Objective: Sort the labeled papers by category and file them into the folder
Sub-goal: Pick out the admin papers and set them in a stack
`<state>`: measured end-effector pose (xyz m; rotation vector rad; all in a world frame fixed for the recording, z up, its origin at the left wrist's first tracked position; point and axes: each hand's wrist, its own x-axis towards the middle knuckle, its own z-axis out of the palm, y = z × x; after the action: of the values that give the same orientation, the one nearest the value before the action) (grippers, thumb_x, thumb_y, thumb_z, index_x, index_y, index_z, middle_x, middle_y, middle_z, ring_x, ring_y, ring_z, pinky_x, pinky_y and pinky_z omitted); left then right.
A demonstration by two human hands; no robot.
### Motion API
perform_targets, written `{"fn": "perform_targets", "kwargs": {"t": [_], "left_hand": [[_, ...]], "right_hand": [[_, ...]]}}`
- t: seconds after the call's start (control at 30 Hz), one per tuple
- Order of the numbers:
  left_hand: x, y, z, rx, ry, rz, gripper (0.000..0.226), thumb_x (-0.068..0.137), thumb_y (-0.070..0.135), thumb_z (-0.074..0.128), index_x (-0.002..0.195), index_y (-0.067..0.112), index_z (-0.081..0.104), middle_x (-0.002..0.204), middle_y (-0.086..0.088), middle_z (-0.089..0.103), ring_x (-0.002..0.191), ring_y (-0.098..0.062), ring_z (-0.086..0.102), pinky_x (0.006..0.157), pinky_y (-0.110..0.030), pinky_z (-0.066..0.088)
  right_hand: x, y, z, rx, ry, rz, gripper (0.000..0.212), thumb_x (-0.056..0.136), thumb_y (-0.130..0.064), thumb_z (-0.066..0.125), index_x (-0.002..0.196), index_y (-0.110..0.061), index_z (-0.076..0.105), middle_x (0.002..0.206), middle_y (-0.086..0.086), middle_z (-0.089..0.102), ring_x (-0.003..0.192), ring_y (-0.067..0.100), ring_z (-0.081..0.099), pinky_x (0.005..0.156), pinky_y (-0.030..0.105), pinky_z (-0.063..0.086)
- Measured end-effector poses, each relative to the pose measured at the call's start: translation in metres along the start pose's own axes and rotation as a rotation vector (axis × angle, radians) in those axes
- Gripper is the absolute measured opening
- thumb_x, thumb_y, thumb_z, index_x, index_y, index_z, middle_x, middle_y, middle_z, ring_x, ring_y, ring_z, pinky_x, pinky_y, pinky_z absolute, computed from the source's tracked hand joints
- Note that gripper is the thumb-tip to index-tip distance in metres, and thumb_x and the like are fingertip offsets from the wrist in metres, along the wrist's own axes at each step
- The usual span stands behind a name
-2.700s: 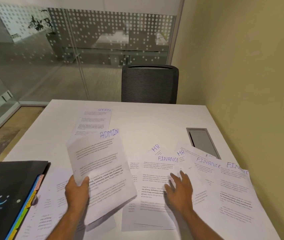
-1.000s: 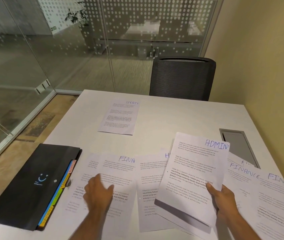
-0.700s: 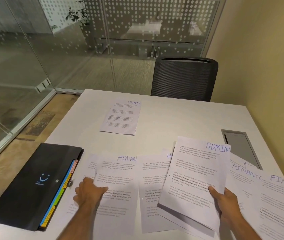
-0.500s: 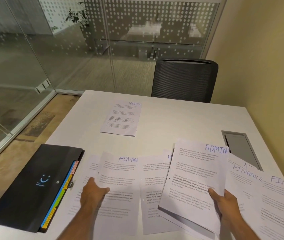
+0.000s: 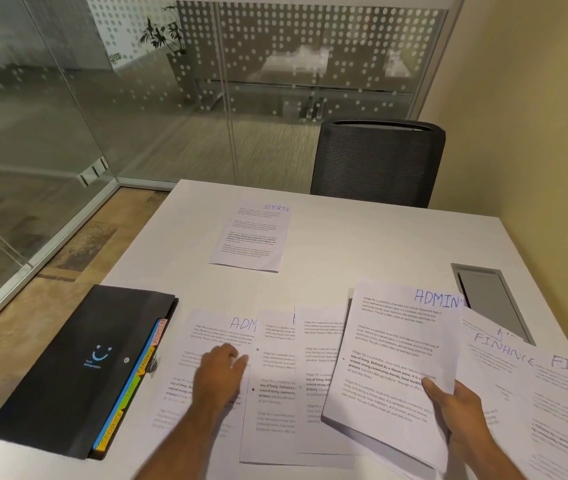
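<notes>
My right hand [image 5: 457, 405] grips the lower right edge of a small stack of sheets labelled ADMIN [image 5: 393, 355], lifted a little off the white table [image 5: 362, 244]. My left hand [image 5: 222, 372] rests with its fingers on a flat sheet whose label reads ADM [image 5: 206, 336]. Two more sheets [image 5: 275, 393] lie overlapped between my hands, their labels mostly hidden. FINANCE sheets [image 5: 507, 372] fan out at the right. A SPORTS sheet [image 5: 253, 237] lies alone farther back. The black folder [image 5: 68, 368] with coloured tabs [image 5: 137, 379] lies shut at the left.
A grey cable hatch [image 5: 490, 299] is set into the table at the right. A dark mesh chair [image 5: 376, 164] stands at the far edge. A glass partition [image 5: 68, 116] runs along the left and back, a plain wall along the right.
My left hand has slid the FINANCE sheet to the right, uncovering a sheet labelled ADM beneath it. My right hand has kept hold of the ADMIN stack, which sank slightly.
</notes>
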<state>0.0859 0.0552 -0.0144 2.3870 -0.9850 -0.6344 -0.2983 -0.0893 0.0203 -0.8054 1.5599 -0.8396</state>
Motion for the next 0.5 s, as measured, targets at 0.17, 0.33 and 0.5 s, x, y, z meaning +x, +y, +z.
{"fn": "perform_targets", "kwargs": {"t": [0.17,0.33,0.5], "left_hand": [[0.02,-0.041,-0.034,0.187,0.086,-0.328,0.062,0.069,0.05,0.082,0.116,0.022,0.053,0.121,-0.006,0.052,0.111,-0.026,0.045,0.09,-0.047,0.046],[0.024,-0.053,-0.046,0.126,0.045,-0.484,0.095,0.053,0.041,0.095,0.127,0.016,0.042,0.128,-0.015,0.048,0.118,-0.036,0.046,0.092,-0.055,0.044],[0.022,-0.052,-0.049,0.12,-0.009,-0.534,0.072,0.056,0.04,0.092,0.109,0.015,0.05,0.118,-0.009,0.054,0.103,-0.03,0.056,0.088,-0.049,0.049]], "right_hand": [[-0.003,0.005,0.003,0.007,-0.011,0.014,0.034,0.088,0.0,0.069,0.122,0.006,0.063,0.105,0.017,0.071,0.098,0.037,0.068,0.099,0.051,0.048],[-0.008,0.006,0.007,-0.003,-0.025,0.004,0.029,0.088,0.001,0.068,0.117,0.007,0.064,0.101,0.018,0.071,0.091,0.033,0.068,0.092,0.044,0.049],[-0.011,0.004,0.012,-0.001,-0.053,0.011,0.026,0.089,0.002,0.067,0.114,0.004,0.065,0.094,0.012,0.071,0.085,0.031,0.068,0.083,0.04,0.052]]}}
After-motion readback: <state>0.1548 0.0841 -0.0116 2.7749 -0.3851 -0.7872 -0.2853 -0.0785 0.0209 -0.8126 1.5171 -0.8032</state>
